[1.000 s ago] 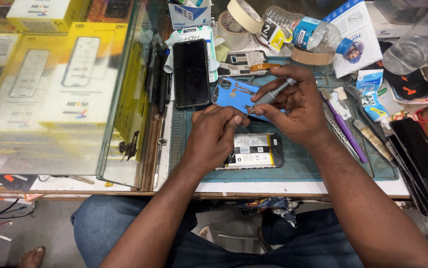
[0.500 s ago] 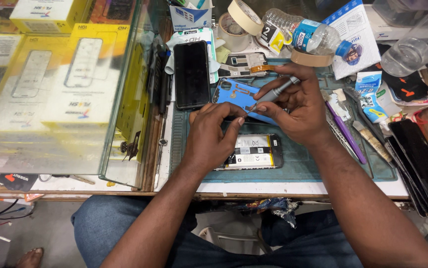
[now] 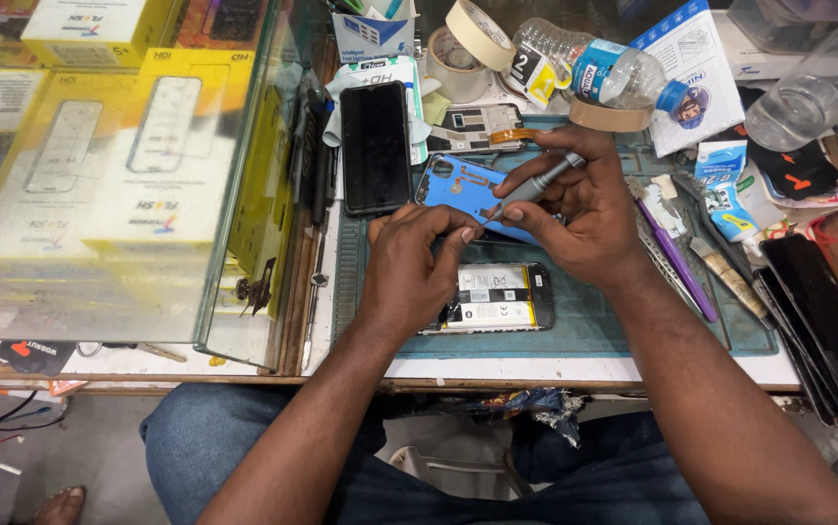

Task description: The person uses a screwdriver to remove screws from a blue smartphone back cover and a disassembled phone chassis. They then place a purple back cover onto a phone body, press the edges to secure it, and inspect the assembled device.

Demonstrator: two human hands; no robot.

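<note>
My right hand (image 3: 582, 214) grips a grey screwdriver (image 3: 534, 185), its tip pointing down-left near the fingertips of my left hand (image 3: 417, 264). My left hand's fingers are pinched together by the tip; whether they hold something small I cannot tell. Just behind both hands lies a blue phone back cover (image 3: 463, 185) on the green work mat (image 3: 604, 321). Below my hands an opened phone (image 3: 497, 297) lies with its battery exposed. A black phone (image 3: 375, 146) rests screen-up to the left.
A glass display case (image 3: 127, 194) with yellow boxes fills the left. Tape rolls (image 3: 477, 34), a plastic bottle (image 3: 589, 63), packets and purple and other hand tools (image 3: 677, 258) crowd the back and right. Dark phone screens (image 3: 822, 311) lie at the right edge.
The screwdriver and my right hand have shifted slightly toward my left fingertips; the left fingers stay pinched near the blue cover. Nothing else moved.
</note>
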